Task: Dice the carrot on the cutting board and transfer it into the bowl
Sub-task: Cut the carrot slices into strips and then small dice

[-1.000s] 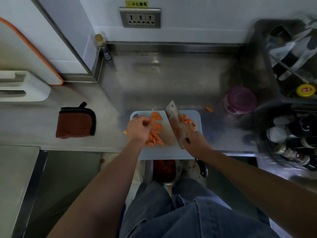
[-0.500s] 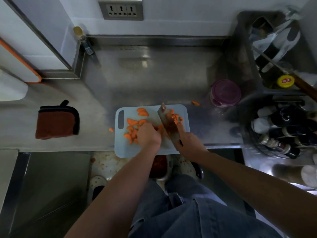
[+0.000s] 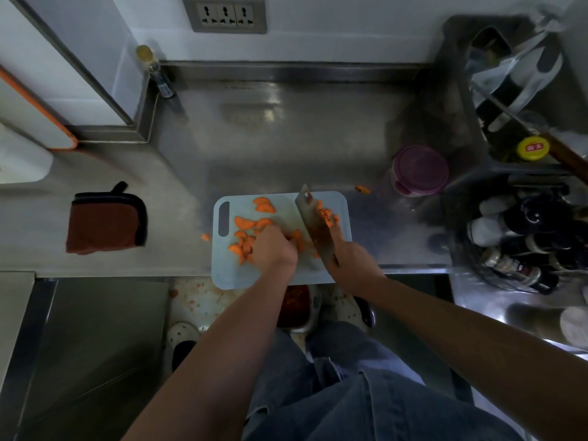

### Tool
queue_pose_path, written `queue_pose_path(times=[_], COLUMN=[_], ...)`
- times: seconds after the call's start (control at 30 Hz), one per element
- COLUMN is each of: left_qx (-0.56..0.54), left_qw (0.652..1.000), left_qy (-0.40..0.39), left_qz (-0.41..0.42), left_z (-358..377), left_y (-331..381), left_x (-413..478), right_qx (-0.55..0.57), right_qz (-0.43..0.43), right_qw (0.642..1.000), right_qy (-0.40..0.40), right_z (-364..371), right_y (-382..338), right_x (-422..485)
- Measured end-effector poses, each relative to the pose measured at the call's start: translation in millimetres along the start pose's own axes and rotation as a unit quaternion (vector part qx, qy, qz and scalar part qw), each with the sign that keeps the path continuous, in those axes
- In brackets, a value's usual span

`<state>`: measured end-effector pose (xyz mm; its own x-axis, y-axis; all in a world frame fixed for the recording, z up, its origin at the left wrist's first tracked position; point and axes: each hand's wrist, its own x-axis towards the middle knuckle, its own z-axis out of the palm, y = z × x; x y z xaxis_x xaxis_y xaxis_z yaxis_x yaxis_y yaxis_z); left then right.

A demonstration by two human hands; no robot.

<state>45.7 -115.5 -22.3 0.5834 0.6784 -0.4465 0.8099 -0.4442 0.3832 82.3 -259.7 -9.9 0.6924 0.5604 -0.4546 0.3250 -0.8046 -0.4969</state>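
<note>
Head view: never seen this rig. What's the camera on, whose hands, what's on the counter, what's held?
No robot here: one wide-angle camera on a person's head looks down at their two hands. On the counter lies a cutting board with carrot slices at its left and diced pieces at its right. The right hand grips a cleaver, blade over the board. The left hand rests on slices beside the blade; its fingertips are hidden. A brown cloth lies left, a purple-lidded tub right.

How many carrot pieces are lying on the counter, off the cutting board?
2: one carrot piece just left of the cutting board, a second piece beyond its far right corner, near the purple-lidded jar. More may be hidden.
</note>
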Motion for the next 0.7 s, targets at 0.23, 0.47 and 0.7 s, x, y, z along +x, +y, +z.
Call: queue_pose_path(times=[0.23, 0.47, 0.7], left_qx=[-0.042, -0.055, -0.087], left_qw=[0.999, 0.998, 0.995], left_qy=[-0.011, -0.007, -0.024], left_qz=[-0.026, -0.042, -0.048], left_z=[2.9, 3.9, 4.8], left_y=[-3.8, -2.8, -5.3], left_x=[5.6, 7.3, 13.6], right_qx=[-0.027, -0.024, -0.065], right_qz=[-0.014, -0.022, -0.032], right_qw=[0.999, 0.999, 0.997], right_qy=[-0.031, -0.006, -0.031], right_z=[9.4, 2.5, -7.2], right_y=[-8.3, -10.0, -19.4], right_x=[-8.6, -8.0, -3.4])
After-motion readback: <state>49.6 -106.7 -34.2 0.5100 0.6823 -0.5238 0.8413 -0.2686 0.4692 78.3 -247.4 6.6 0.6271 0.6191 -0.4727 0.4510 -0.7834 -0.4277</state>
